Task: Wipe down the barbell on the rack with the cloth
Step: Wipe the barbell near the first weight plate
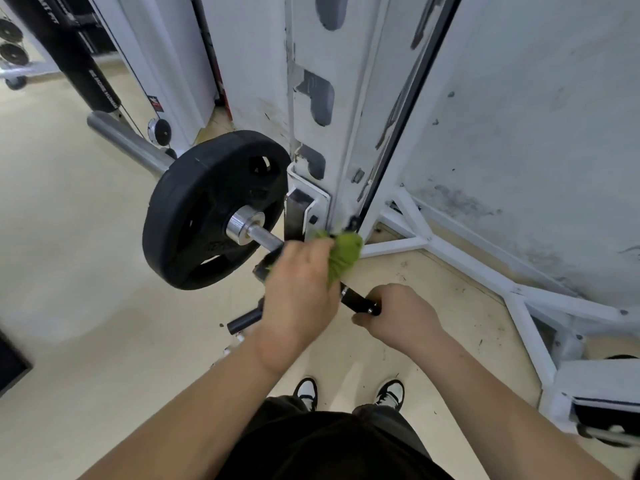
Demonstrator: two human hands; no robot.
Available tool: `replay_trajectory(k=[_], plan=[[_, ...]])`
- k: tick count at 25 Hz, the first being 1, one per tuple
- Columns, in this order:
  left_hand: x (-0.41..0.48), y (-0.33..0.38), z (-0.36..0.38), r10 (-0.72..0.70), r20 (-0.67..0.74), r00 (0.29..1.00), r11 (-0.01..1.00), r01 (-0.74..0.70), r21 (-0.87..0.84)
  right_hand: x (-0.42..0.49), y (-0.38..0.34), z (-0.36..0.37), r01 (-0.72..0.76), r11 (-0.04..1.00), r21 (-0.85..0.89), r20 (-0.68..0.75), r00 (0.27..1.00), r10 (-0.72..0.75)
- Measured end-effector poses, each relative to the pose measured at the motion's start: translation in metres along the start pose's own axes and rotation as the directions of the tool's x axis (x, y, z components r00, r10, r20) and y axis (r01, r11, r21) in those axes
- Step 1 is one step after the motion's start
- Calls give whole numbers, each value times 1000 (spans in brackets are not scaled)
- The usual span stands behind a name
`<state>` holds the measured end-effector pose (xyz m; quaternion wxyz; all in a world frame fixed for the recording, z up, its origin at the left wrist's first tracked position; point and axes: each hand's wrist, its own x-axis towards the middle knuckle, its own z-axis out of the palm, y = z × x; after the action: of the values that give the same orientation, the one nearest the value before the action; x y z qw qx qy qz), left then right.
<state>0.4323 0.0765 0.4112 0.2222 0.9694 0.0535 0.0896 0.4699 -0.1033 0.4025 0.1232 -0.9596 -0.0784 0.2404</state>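
Observation:
The barbell [266, 238] runs from upper left to lower right past the white rack upright [329, 98]. It carries a black weight plate [207, 209] with a silver collar on the inner side. My left hand [298, 299] is shut on a green cloth [343, 254], which is pressed around the bar just beside the rack's hook. My right hand [398, 315] is shut on the bar's dark section a little further along, close to my body. The bar under both hands is hidden.
The rack's white base frame [450, 247] spreads over the floor to the right, next to a scuffed white wall [536, 133]. A short black peg [242, 322] sticks out below the bar. A black post [79, 64] and more plates stand far left. My feet [349, 393] are below.

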Motion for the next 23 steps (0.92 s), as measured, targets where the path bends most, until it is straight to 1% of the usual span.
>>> replay_trajectory(k=[2,3,6,7,9,10,11,12,13,14,15,16,17,18,19,20,21,23], plan=[[-13,8,24,174,158,972,976,-191,102,-2,1,0,-1,999,41,-18,1000,1],[-17,4,31,221,198,955,953,-255,162,-2,0,-1,4,999,39,-23,1000,-3],[-12,-27,25,292,212,933,901,-343,267,-2,-2,1,-3,1000,-14,-40,999,3],[-9,-36,20,283,186,941,896,-329,300,-2,-3,3,-10,1000,-22,-45,999,9],[-5,-41,22,180,111,977,917,-207,341,-1,-4,2,-35,999,-16,-36,999,34],[-6,-30,30,124,75,989,944,-141,297,1,-4,-1,-48,999,-10,-19,999,48],[-12,-13,42,97,76,992,967,-112,227,2,-5,-3,-55,998,-5,-3,999,55],[-22,6,55,127,111,986,978,-143,150,2,-5,-5,-60,998,-4,13,998,60],[-34,18,64,208,106,972,970,-219,102,3,-4,-7,-58,998,-1,19,998,58],[-37,19,65,311,75,947,944,-317,89,3,-2,-7,-61,998,16,21,998,61],[-30,9,58,382,60,922,919,-386,82,2,0,-6,-66,997,42,21,998,65],[-19,-7,48,405,56,913,909,-408,85,0,2,-4,-74,995,64,24,997,72],[-7,-22,40,359,30,933,927,-360,102,0,2,-3,-74,995,73,22,997,72],[2,-33,32,259,-13,966,958,-256,127,0,2,-2,-75,995,68,17,997,74],[4,-34,29,180,-39,983,974,-172,150,0,1,-1,-77,995,67,9,997,77],[0,-27,34,163,-23,986,972,-157,173,0,1,-1,-81,994,70,3,997,81],[-9,-16,41,210,32,977,959,-212,188,0,0,-2,-83,994,74,4,997,83],[-22,-9,45,351,77,933,924,-358,133,-2,0,-1,-82,994,75,6,997,82]])
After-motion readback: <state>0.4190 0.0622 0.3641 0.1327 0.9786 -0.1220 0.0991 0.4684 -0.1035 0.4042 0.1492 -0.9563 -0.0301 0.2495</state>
